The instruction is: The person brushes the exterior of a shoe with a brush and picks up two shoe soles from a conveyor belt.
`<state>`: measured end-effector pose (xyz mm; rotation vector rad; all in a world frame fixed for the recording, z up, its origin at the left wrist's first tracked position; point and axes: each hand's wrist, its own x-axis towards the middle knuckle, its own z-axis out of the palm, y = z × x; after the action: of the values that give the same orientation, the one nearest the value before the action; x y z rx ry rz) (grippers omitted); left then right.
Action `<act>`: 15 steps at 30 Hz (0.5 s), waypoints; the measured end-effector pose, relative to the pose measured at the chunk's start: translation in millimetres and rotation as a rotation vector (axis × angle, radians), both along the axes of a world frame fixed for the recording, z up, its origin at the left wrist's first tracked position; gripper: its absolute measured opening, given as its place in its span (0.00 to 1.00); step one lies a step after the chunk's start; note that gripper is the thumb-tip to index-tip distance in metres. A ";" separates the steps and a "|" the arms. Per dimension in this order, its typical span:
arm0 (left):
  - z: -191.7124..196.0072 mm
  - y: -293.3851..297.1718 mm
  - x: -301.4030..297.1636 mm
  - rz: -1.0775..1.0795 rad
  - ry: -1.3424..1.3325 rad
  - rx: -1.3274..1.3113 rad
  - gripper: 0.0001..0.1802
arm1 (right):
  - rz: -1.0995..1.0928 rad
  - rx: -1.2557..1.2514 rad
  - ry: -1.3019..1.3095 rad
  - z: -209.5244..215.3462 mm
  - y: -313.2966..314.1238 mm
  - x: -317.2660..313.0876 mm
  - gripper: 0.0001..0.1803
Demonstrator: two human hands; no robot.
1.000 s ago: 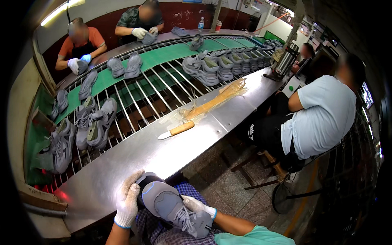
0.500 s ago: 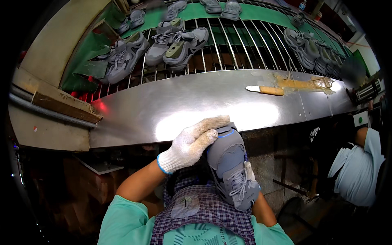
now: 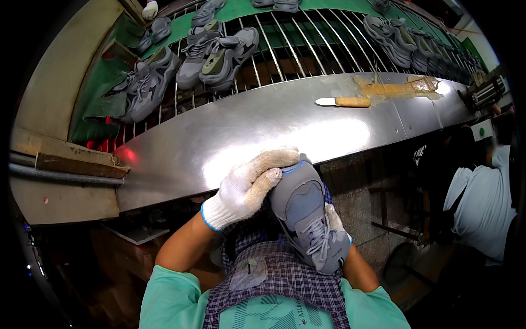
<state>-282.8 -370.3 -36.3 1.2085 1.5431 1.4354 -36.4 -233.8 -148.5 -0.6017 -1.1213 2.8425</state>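
Observation:
A grey sneaker (image 3: 309,216) with grey laces lies over my lap, its toe pointing toward the steel bench. My left hand (image 3: 249,183), in a white knit glove with a blue cuff, curls over the toe end and grips it. My right hand (image 3: 335,218), also gloved, is mostly hidden behind the shoe and holds it from the right side near the laces. A checked apron (image 3: 274,279) lies beneath the shoe.
A polished steel bench (image 3: 230,131) runs in front of me, with a wooden-handled knife (image 3: 345,102) and a yellowish glue patch (image 3: 402,88) on it. Beyond it, several grey sneakers (image 3: 219,52) sit on a rod conveyor. A seated person in a pale shirt (image 3: 482,197) is at right.
The view has swung down from the wide line toward my lap. My left hand has closed further over the sneaker's toe; the shoe stays held in both hands.

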 end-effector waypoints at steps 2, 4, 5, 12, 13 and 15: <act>-1.0 1.7 -3.5 -0.050 0.105 0.044 0.23 | -0.026 -0.001 0.016 1.5 -1.6 -1.0 0.49; 0.7 4.8 -6.8 -0.089 0.205 0.108 0.23 | -0.037 -0.018 0.025 1.0 -2.2 0.9 0.47; 2.7 6.4 -9.2 -0.108 0.255 0.143 0.23 | -0.068 -0.054 0.003 -1.1 -4.9 2.1 0.46; -55.3 -7.3 -6.8 -0.123 0.012 -0.074 0.62 | -0.189 -0.132 0.021 -21.9 -2.5 19.4 0.35; -67.6 -14.7 8.1 -0.101 0.011 -0.078 0.63 | -0.193 -0.114 0.006 -16.4 -1.0 21.2 0.35; -90.0 -18.1 33.8 -0.019 0.132 -0.047 0.63 | -0.195 -0.093 -0.015 -11.3 -0.1 20.1 0.35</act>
<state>-249.0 -388.4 -126.4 1.3083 1.6399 1.3232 -16.2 -233.9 -159.8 -0.6973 -0.8824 2.7377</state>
